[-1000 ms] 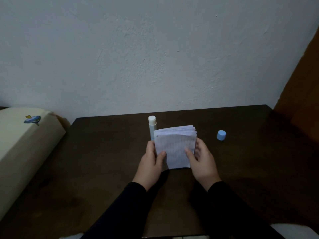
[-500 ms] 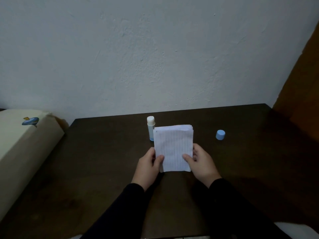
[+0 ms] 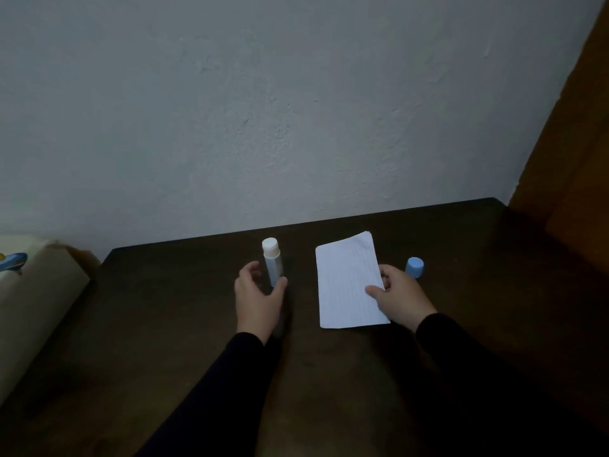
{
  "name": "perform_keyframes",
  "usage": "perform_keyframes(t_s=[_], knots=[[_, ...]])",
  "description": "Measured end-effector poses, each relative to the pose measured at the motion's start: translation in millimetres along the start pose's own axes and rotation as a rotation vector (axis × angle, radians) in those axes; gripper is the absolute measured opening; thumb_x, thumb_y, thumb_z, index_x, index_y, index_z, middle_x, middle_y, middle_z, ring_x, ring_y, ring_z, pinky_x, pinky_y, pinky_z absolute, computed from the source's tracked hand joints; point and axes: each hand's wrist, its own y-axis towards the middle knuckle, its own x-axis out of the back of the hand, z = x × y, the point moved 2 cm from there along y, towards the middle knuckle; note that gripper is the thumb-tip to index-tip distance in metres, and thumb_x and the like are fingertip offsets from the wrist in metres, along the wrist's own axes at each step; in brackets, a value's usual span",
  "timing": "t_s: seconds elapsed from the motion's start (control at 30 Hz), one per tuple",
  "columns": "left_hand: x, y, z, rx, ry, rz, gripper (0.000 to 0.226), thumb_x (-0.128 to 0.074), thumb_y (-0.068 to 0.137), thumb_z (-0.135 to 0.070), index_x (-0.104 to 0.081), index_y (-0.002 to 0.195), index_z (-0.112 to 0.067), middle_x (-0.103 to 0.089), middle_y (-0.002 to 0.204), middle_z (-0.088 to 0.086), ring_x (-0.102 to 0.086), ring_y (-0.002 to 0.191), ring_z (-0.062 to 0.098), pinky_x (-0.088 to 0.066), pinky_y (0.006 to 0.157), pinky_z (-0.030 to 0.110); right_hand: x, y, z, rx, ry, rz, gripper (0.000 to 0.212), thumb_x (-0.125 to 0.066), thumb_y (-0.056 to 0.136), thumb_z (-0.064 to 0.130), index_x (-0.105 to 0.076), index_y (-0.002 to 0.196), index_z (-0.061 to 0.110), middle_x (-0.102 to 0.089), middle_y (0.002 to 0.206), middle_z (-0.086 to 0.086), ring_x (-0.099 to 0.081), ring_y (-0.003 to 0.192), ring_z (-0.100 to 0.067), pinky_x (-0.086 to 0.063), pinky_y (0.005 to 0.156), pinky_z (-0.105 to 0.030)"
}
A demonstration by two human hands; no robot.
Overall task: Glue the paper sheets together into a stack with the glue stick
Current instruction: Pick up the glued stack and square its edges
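Note:
The uncapped glue stick (image 3: 272,260) stands upright on the dark wooden table (image 3: 329,374), left of centre. My left hand (image 3: 258,300) is cupped around its lower part, thumb against the tube and fingers slightly apart from it. The stack of lined white paper sheets (image 3: 346,278) lies to the right of the stick, tilted a little. My right hand (image 3: 400,300) pinches the stack's right edge, thumb on top. The glue stick's blue cap (image 3: 414,267) stands on the table just beyond my right hand.
A pale wall rises directly behind the table's far edge. A cream cushion or bolster with a blue print (image 3: 29,301) lies off the table's left side. Brown wooden furniture (image 3: 573,179) stands at the right.
My left hand has let go of the paper stack and moved left to the glue stick. My right hand has carried the stack to the right and lowered it toward the table.

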Motion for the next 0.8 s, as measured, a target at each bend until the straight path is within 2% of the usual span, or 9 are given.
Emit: perform_keyframes(t_s=[0.13,0.33,0.6,0.7,0.8], knots=[[-5.0,16.2,2.5,0.004,-0.031,0.047,0.064,-0.069,0.086,-0.025,-0.039,0.142,-0.023,-0.049,0.140,-0.001,-0.047,0.125,0.016,-0.040,0.101,0.034,-1.7,7.9,-4.5,-0.003,-0.039,0.013,0.043,-0.056,0.095,0.017,-0.045,0.137,0.017,-0.053,0.135,-0.002,-0.050,0.123,-0.018,-0.040,0.101,-0.034],[-7.9,17.1,7.1,-0.005,-0.029,0.061,0.048,-0.065,0.090,-0.024,-0.048,0.134,-0.023,-0.055,0.131,-0.003,-0.051,0.111,0.008,-0.041,0.093,0.028,-1.8,14.3,-6.3,-0.010,-0.081,0.020,0.044,-0.056,0.095,0.016,-0.046,0.138,0.016,-0.053,0.135,-0.003,-0.049,0.124,-0.019,-0.039,0.102,-0.035],[-9.5,9.5,9.8,-0.016,-0.047,0.062,0.045,-0.067,0.088,-0.024,-0.051,0.130,-0.025,-0.055,0.119,-0.009,-0.050,0.101,0.004,-0.042,0.088,0.025,0.6,15.7,-7.2,0.020,-0.056,0.078,0.045,-0.055,0.096,0.015,-0.046,0.139,0.018,-0.054,0.135,-0.001,-0.049,0.123,-0.017,-0.036,0.092,-0.029],[-10.2,7.3,10.9,-0.015,-0.043,0.059,0.044,-0.066,0.089,-0.024,-0.051,0.130,-0.025,-0.053,0.116,-0.012,-0.049,0.102,0.003,-0.041,0.087,0.024,-4.0,16.7,-10.0,0.000,-0.108,0.091,0.045,-0.054,0.096,0.014,-0.046,0.140,0.019,-0.052,0.137,-0.001,-0.048,0.125,-0.017,-0.037,0.098,-0.032],[-10.3,5.3,11.2,-0.017,-0.041,0.063,0.043,-0.066,0.089,-0.024,-0.052,0.129,-0.025,-0.054,0.116,-0.011,-0.050,0.103,0.004,-0.041,0.088,0.024,-10.4,19.4,-15.4,-0.015,-0.194,0.022,0.046,-0.058,0.093,0.015,-0.047,0.138,0.018,-0.052,0.135,-0.002,-0.049,0.123,-0.019,-0.038,0.102,-0.034]])
